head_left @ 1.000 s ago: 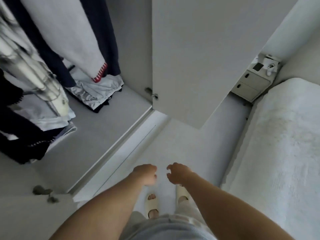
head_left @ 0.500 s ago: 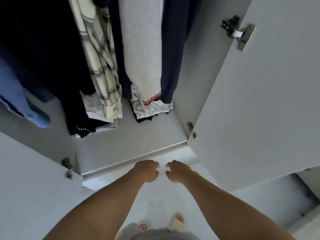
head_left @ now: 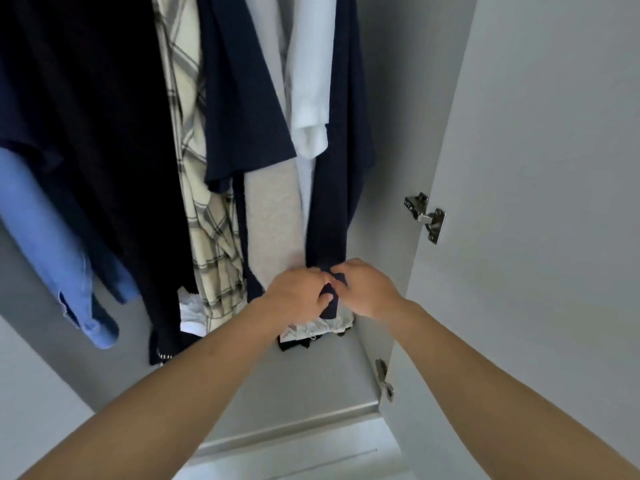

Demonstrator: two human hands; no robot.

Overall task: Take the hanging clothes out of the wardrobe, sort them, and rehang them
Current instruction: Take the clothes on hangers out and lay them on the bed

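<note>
Several garments hang in the open wardrobe: a black one point(head_left: 86, 98), a blue shirt point(head_left: 52, 237), a cream plaid shirt point(head_left: 204, 202), a navy top point(head_left: 242, 116), a grey knit point(head_left: 270, 220), a white shirt point(head_left: 308, 98) and a long navy garment point(head_left: 336, 185) at the far right. My left hand point(head_left: 298, 292) and my right hand point(head_left: 367, 289) meet at the hem of the long navy garment, and both pinch its dark fabric between them.
Folded white and dark clothes point(head_left: 308, 334) lie on the wardrobe floor point(head_left: 311, 386) beneath my hands. The right door point(head_left: 536, 202) stands open with hinges point(head_left: 426, 216) close to my right arm. The left door point(head_left: 31, 393) is open too.
The view has tilted up from the floor into the wardrobe. Both hands reached forward from in front of the sill and took hold of the navy garment's hem.
</note>
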